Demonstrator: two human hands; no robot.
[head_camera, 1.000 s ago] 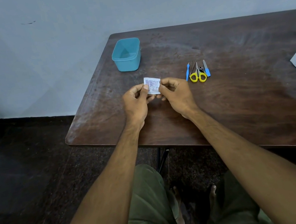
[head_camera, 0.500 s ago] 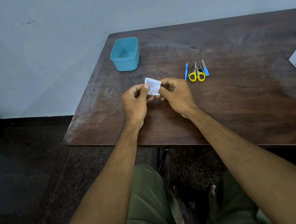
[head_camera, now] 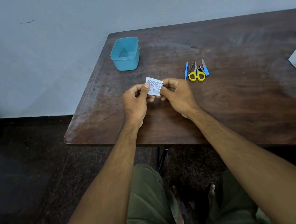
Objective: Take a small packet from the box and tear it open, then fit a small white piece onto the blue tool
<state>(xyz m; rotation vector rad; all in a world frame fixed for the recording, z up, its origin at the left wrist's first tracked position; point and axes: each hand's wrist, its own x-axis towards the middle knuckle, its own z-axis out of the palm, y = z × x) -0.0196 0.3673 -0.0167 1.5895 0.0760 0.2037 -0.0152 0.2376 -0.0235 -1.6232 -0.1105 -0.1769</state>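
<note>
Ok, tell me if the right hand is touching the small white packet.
Touching. The head view shows the right hand pinching the small white packet's right edge, with the left hand pinching the other side.

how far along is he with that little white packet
Early. Done: the scissors and small tools lie laid out on the table. In hand: left hand and right hand pinch the white sachet at its edges. Left: it looks unopened; the teal tub looks empty.

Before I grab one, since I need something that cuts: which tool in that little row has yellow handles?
The scissors, in the middle of the row: two yellow finger loops. The slim tools beside them have blue handles.
</note>
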